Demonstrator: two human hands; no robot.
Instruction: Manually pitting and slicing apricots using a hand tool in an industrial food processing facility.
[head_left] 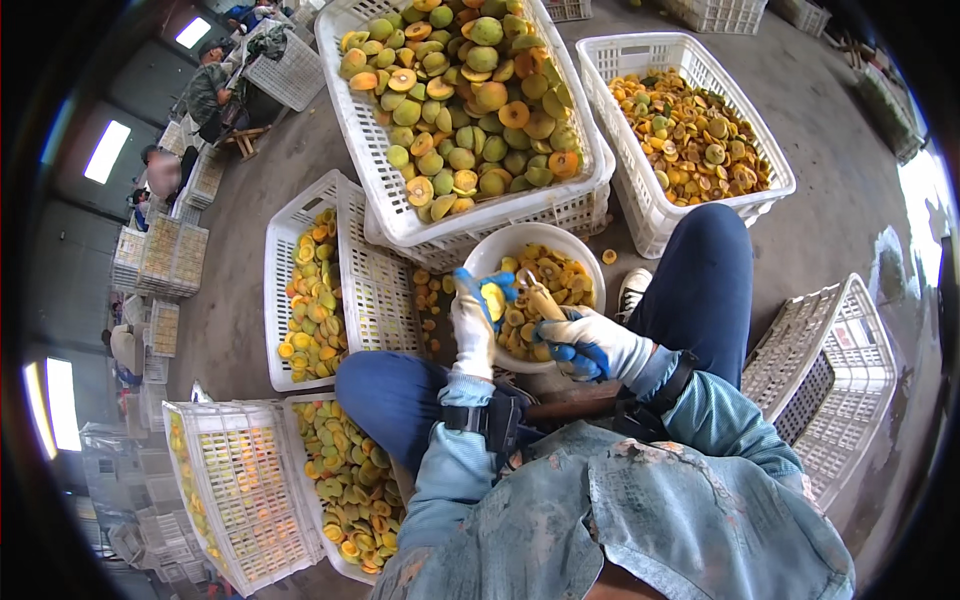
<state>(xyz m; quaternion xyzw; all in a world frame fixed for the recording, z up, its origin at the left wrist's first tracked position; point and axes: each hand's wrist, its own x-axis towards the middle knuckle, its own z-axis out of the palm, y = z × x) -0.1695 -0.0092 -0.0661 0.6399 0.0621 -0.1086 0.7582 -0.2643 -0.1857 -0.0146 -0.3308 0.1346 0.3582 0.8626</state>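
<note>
My left hand (475, 305), in a white glove with blue fingers, holds a pale yellow-green fruit piece (492, 298) over a white bowl (597, 293) of yellow fruit pieces. My right hand (580, 342), gloved the same way, is closed on a tool with a light handle (544, 303) and a looped metal head, whose tip is close beside the fruit in my left hand. The bowl stands between my knees, and its near part is partly hidden by my hands.
Crates of green-orange fruit (390, 200), cut pieces (650, 215) and halves (275, 290) surround me, with another at lower left (250, 480). A white crate (835, 380) leans at right. Loose pieces lie on the floor (230, 330). Several people (210, 95) are at the upper left.
</note>
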